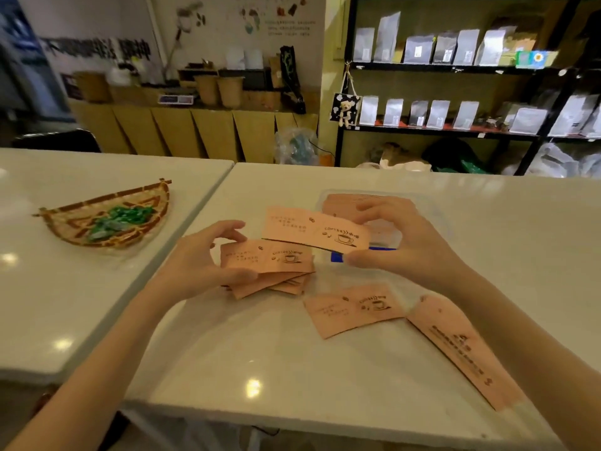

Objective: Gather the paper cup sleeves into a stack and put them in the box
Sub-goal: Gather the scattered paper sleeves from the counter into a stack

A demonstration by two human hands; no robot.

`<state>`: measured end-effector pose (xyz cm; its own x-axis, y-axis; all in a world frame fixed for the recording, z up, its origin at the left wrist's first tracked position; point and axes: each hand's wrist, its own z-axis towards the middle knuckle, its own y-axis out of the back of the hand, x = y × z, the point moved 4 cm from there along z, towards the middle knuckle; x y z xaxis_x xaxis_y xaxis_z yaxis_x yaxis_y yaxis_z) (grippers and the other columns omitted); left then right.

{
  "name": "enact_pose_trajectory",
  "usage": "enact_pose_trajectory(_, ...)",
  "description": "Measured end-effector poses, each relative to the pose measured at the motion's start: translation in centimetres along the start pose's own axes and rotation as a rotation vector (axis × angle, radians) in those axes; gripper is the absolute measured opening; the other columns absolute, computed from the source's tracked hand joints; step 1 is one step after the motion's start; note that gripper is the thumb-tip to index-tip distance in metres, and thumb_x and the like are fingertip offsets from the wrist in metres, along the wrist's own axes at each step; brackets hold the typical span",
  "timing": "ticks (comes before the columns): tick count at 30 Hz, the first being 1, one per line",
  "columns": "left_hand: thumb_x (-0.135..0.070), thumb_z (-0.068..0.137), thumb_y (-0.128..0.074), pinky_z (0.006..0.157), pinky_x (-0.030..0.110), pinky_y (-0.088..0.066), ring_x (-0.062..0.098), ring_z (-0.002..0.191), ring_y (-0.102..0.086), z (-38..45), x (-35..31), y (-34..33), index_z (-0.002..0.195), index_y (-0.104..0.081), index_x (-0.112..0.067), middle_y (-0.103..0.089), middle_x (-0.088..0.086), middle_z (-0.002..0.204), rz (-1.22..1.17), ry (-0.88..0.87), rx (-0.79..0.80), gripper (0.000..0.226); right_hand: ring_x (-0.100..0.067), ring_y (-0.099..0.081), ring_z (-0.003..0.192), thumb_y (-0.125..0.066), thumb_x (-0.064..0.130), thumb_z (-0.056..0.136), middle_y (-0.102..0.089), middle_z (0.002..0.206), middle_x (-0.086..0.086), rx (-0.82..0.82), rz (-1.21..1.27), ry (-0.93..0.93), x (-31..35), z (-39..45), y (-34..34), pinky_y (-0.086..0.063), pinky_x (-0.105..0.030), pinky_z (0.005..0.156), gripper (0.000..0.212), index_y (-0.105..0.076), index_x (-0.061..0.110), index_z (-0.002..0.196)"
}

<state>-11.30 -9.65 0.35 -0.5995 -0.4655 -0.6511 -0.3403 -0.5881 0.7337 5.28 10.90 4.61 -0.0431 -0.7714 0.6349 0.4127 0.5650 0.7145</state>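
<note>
My left hand (pixel 208 255) grips a fanned stack of pink paper cup sleeves (pixel 270 265) just above the white table. A single pink sleeve (pixel 312 230) is pinched by its right end in my right hand (pixel 400 242) and held above and to the right of the stack. Two more sleeves lie flat on the table: one (pixel 353 309) in front of the stack, another (pixel 455 346) partly under my right forearm. The clear plastic box (pixel 435 216) sits behind my right hand with sleeves inside; much of it is hidden.
A woven bamboo tray (pixel 107 219) holding green wrapped items rests on the neighbouring white table (pixel 65 288) to the left, across a narrow gap. Black shelves of bags (pixel 455 92) and a wooden counter stand beyond the table's far edge.
</note>
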Motion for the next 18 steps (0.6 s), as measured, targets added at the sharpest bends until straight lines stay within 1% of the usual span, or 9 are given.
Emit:
enact_pose_trajectory(2,-0.034,0.054,-0.082,0.094,0.029,-0.034,0.007,0.106,-0.043,0.4,0.4,-0.2,0.119,-0.038,-0.041,-0.048,-0.026,0.101,-0.020,0.011,0.007,0.079,-0.002,-0.031,0.116,-0.073,0.045,0.063,-0.044,0.126,0.015,-0.003,-0.021,0.012,0.5,1.2,-2.1,-0.025,-0.020,0.094,0.049,-0.056,0.030,0.106)
enact_pose_trajectory(4,-0.033,0.053,-0.082,0.091,0.028,-0.034,0.006,0.109,-0.042,0.7,1.0,-0.4,0.127,-0.036,-0.037,-0.048,-0.018,0.112,-0.044,0.021,0.009,0.087,-0.007,-0.027,0.125,-0.070,0.050,0.064,-0.042,0.135,0.008,0.023,-0.074,0.041,0.8,2.2,-4.2,-0.023,-0.029,0.104,0.054,-0.056,0.026,0.110)
enact_pose_trajectory(6,-0.034,0.055,-0.082,0.093,0.030,-0.034,0.008,0.112,-0.040,0.7,1.7,-0.8,0.131,-0.031,-0.036,-0.047,-0.012,0.118,-0.064,0.035,0.019,0.092,-0.012,-0.021,0.132,-0.067,0.053,0.066,-0.038,0.140,0.006,0.061,-0.138,0.045,0.7,2.8,-5.8,-0.019,-0.037,0.111,0.060,-0.053,0.024,0.116)
enact_pose_trajectory(10,-0.037,0.058,-0.079,0.101,0.037,-0.031,0.019,0.122,-0.040,0.4,2.8,-1.6,0.136,-0.016,-0.035,-0.046,-0.003,0.130,-0.105,0.115,0.047,0.100,-0.013,-0.008,0.137,-0.061,0.055,0.071,-0.029,0.146,0.005,0.133,-0.267,0.057,-0.2,3.3,-7.7,-0.010,-0.036,0.112,0.064,-0.047,0.023,0.125)
enact_pose_trajectory(12,-0.040,0.056,-0.079,0.102,0.037,-0.031,0.018,0.120,-0.041,0.4,2.9,-1.6,0.137,-0.014,-0.034,-0.045,-0.004,0.135,-0.120,0.118,0.053,0.103,-0.013,-0.003,0.138,-0.057,0.058,0.073,-0.025,0.149,0.003,0.148,-0.348,0.099,-0.6,3.2,-8.1,-0.005,-0.036,0.112,0.065,-0.046,0.023,0.126)
enact_pose_trajectory(14,-0.042,0.054,-0.079,0.102,0.034,-0.030,0.014,0.123,-0.038,0.4,2.8,-1.6,0.136,-0.018,-0.033,-0.041,-0.007,0.138,-0.085,0.096,0.068,0.103,-0.015,0.003,0.140,-0.052,0.060,0.075,-0.020,0.151,0.001,0.157,-0.425,0.161,-0.8,3.1,-8.3,0.007,-0.034,0.111,0.065,-0.045,0.022,0.128)
enact_pose_trajectory(16,-0.049,0.052,-0.078,0.101,0.029,-0.026,0.012,0.129,-0.030,0.1,2.0,-1.4,0.134,-0.028,-0.031,-0.034,-0.007,0.142,-0.007,0.061,0.070,0.097,-0.017,0.009,0.140,-0.046,0.061,0.078,-0.013,0.154,-0.001,0.167,-0.483,0.209,-0.9,2.9,-8.4,0.021,-0.032,0.106,0.064,-0.043,0.023,0.130)
enact_pose_trajectory(18,-0.061,0.049,-0.067,0.103,0.028,-0.022,0.012,0.132,-0.024,-0.3,0.7,-1.4,0.130,-0.035,-0.031,-0.030,-0.005,0.145,0.072,-0.008,0.069,0.092,-0.016,0.013,0.140,-0.043,0.062,0.079,-0.006,0.156,0.000,0.183,-0.498,0.221,-1.0,2.6,-8.1,0.028,-0.028,0.101,0.065,-0.039,0.025,0.132)
